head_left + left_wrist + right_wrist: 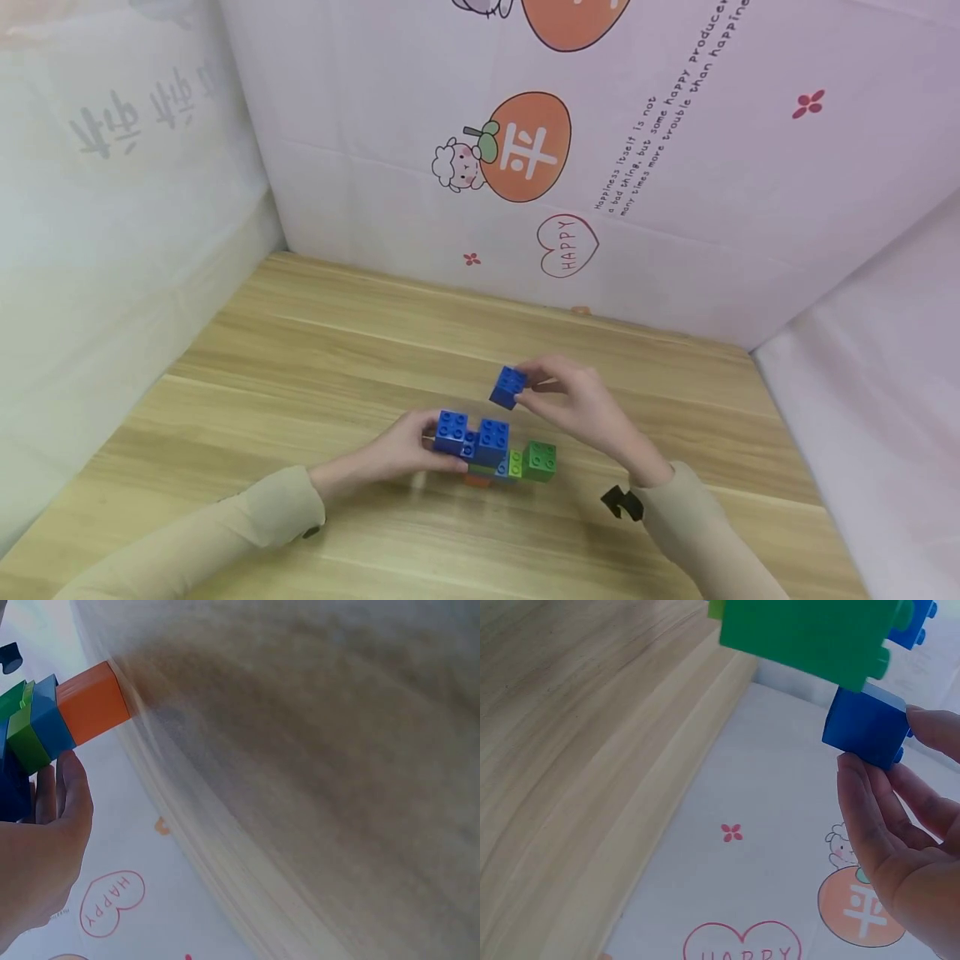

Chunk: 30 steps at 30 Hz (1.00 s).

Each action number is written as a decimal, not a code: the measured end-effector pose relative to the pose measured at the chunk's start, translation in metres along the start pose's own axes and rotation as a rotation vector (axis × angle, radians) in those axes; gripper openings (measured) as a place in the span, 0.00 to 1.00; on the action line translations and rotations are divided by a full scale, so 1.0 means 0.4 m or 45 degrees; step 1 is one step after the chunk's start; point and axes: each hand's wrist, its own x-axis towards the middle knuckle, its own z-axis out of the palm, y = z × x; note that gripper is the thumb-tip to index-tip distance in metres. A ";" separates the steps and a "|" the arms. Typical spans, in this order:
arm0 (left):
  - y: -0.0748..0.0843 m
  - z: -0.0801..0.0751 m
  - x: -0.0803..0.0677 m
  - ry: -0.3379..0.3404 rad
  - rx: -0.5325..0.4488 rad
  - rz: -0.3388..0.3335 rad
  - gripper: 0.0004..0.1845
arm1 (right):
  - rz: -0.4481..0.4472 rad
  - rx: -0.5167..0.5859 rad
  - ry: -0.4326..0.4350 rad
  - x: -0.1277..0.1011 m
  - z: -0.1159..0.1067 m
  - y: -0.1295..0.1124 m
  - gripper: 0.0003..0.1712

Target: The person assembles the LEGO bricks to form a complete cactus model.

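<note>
Pinching a small blue brick [508, 387] between thumb and fingertips, the right hand [581, 406] holds it in the air just above and behind a cluster of joined bricks [495, 450] on the wooden table [300, 350]. That cluster, with blue blocks on top, a green block [540, 460] at its right end and an orange block [91, 703] underneath, is gripped at its left end by the left hand [401, 454], fingers curled round it. Behind the table stands a white backdrop [675, 167] printed with an orange fruit, a sheep and a "HAPPY" heart.

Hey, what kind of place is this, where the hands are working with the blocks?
Probably a small tabletop play or recording booth: a light wooden table, walled by white printed cloth with cartoon oranges, and a cluster of plastic toy building blocks.
</note>
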 end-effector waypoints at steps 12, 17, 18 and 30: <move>0.004 0.000 0.000 0.009 0.005 -0.011 0.27 | -0.091 -0.030 0.013 -0.016 -0.015 -0.044 0.18; 0.001 0.001 0.000 0.006 -0.009 0.002 0.27 | -0.111 -0.053 0.014 -0.022 -0.020 -0.059 0.18; 0.001 0.002 0.000 0.007 -0.010 0.004 0.26 | -0.115 -0.052 0.012 -0.024 -0.020 -0.061 0.18; 0.001 0.001 0.001 0.001 -0.037 0.010 0.25 | -0.234 -0.039 0.012 -0.039 -0.016 -0.082 0.19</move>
